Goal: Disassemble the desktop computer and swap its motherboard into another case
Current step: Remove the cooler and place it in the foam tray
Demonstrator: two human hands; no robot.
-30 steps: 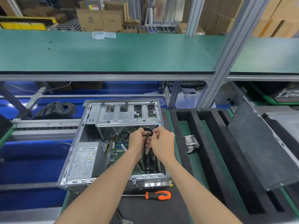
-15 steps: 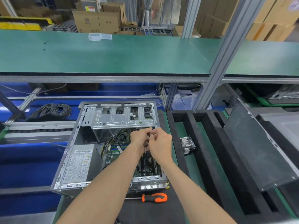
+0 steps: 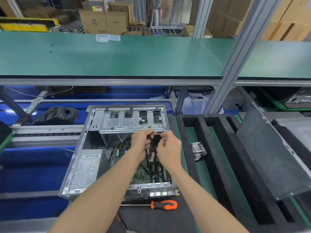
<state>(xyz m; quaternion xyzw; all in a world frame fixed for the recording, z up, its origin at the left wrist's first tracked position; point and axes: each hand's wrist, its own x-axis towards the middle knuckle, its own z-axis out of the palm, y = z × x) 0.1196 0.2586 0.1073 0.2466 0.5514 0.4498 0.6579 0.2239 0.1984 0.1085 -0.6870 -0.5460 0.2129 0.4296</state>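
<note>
An open grey sheet-metal desktop computer case lies on its side on the dark mat of the desk, its side panel off and its inside facing up. Along its far edge runs a silver perforated drive cage with four slotted bays. In the near left corner sits a grey boxed power supply with a white label and a yellow warning mark. To the right of it lies the green motherboard, partly covered by the forearms; thin black and yellow wires run over its far left part.

Both hands meet over the board, just below the drive cage. The left hand has its fingers curled round a bundle of black cables, and the right hand pinches the same bundle from the other side, thumb and fingertips closed on it. The cables hang down from the hands toward the board.

Just in front of the case, an orange-and-black handled screwdriver lies flat on the mat, its shaft pointing left. To the right, a black foam tray with long slots holds a small silver finned heatsink. A dark grey metal side panel leans farther right.
</note>
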